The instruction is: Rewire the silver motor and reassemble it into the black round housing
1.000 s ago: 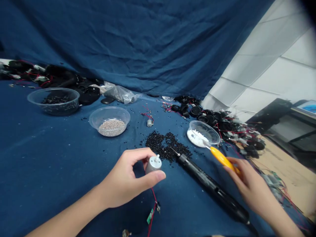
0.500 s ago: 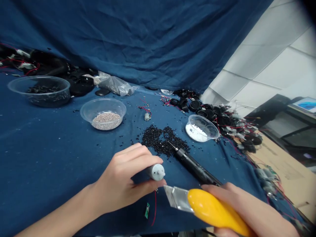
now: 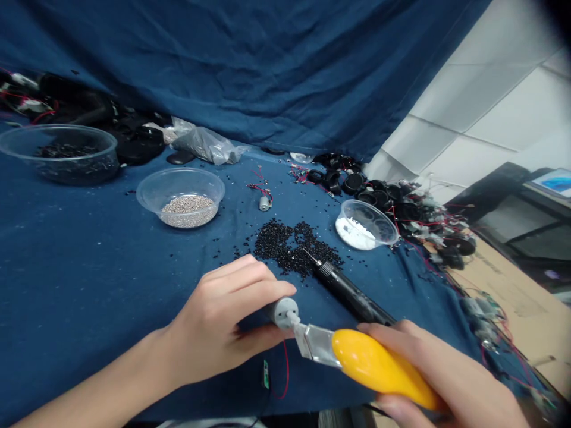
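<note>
Motor: small metal DC motor (image 3: 285,313) in left hand (image 3: 214,321), end cap turned toward the blade.
Left fingers (image 3: 250,273): clamped around motor body, steadying it.
Right hand (image 3: 459,380): fingers clamped on yellow-handled scraper (image 3: 379,361), steel blade (image 3: 317,345) at motor's shaft.
Beside: black electric screwdriver (image 3: 350,295), black pellets (image 3: 285,249).

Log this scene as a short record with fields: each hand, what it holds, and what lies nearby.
Left hand: holds small metal motor
Right hand: holds yellow-handled knife
Contact: blade tip at motor's end
Nearby: black pen-shaped tool, black granules
Bowls: silver beads, white material
Surface: blue cloth
</note>
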The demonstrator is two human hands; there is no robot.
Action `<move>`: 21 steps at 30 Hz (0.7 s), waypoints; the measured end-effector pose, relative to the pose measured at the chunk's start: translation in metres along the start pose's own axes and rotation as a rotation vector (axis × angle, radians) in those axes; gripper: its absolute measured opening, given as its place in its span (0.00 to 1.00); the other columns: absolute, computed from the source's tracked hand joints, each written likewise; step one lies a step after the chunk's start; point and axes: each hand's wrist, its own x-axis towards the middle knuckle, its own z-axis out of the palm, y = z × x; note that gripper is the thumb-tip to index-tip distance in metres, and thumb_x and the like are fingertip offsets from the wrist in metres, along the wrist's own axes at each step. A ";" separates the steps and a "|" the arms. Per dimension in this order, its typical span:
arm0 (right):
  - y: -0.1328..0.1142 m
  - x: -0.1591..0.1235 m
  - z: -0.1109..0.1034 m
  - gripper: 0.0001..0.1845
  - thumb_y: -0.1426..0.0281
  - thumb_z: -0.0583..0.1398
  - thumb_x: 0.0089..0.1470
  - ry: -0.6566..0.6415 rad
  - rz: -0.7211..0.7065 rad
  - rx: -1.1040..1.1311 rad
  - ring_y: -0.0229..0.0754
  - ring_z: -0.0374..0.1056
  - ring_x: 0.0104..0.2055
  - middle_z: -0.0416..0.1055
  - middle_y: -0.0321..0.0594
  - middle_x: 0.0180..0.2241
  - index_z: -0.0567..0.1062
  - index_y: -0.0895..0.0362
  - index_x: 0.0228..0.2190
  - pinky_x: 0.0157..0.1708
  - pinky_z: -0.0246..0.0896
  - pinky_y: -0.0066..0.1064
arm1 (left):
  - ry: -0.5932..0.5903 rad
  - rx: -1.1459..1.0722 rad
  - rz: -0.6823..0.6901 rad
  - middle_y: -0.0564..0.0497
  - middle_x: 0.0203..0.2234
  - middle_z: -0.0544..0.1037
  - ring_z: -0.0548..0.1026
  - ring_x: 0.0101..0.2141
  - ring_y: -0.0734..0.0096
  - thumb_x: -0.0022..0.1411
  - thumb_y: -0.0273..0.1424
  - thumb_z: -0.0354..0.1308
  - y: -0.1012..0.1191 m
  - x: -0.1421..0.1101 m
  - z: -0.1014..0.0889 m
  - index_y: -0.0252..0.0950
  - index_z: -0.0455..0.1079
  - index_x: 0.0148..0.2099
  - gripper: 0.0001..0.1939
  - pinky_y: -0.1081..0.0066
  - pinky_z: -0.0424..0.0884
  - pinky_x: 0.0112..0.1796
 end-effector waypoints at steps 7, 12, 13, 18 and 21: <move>-0.001 0.000 0.002 0.20 0.55 0.56 0.62 -0.011 -0.010 -0.020 0.49 0.77 0.40 0.79 0.45 0.39 0.71 0.51 0.51 0.39 0.72 0.30 | -0.014 0.025 0.008 0.49 0.32 0.77 0.71 0.32 0.69 0.69 0.35 0.55 0.000 0.001 0.000 0.37 0.69 0.49 0.10 0.68 0.67 0.34; -0.008 0.002 -0.004 0.18 0.55 0.54 0.64 -0.112 0.077 -0.013 0.47 0.75 0.43 0.78 0.42 0.42 0.69 0.49 0.51 0.40 0.69 0.29 | -0.112 -0.053 -0.059 0.51 0.30 0.75 0.68 0.31 0.70 0.68 0.33 0.56 0.002 0.004 -0.002 0.35 0.69 0.45 0.08 0.69 0.64 0.34; -0.008 0.001 -0.004 0.18 0.54 0.53 0.64 -0.134 0.117 -0.019 0.47 0.75 0.44 0.77 0.41 0.43 0.69 0.48 0.51 0.41 0.68 0.30 | -0.142 -0.075 -0.081 0.52 0.29 0.74 0.67 0.30 0.70 0.68 0.33 0.57 0.003 0.004 -0.003 0.35 0.70 0.43 0.07 0.69 0.63 0.33; -0.004 -0.008 0.001 0.20 0.52 0.54 0.62 -0.148 0.200 -0.034 0.49 0.73 0.48 0.77 0.38 0.46 0.69 0.46 0.52 0.45 0.65 0.35 | -0.222 -0.125 -0.170 0.54 0.25 0.68 0.63 0.27 0.70 0.67 0.35 0.56 0.005 0.004 -0.003 0.35 0.68 0.35 0.09 0.69 0.59 0.29; -0.001 -0.012 0.005 0.20 0.52 0.54 0.62 -0.154 0.224 -0.029 0.50 0.72 0.50 0.76 0.38 0.48 0.68 0.46 0.52 0.48 0.63 0.36 | -0.234 -0.124 -0.176 0.54 0.24 0.65 0.61 0.27 0.70 0.67 0.35 0.54 0.005 0.003 -0.003 0.36 0.65 0.33 0.11 0.69 0.57 0.29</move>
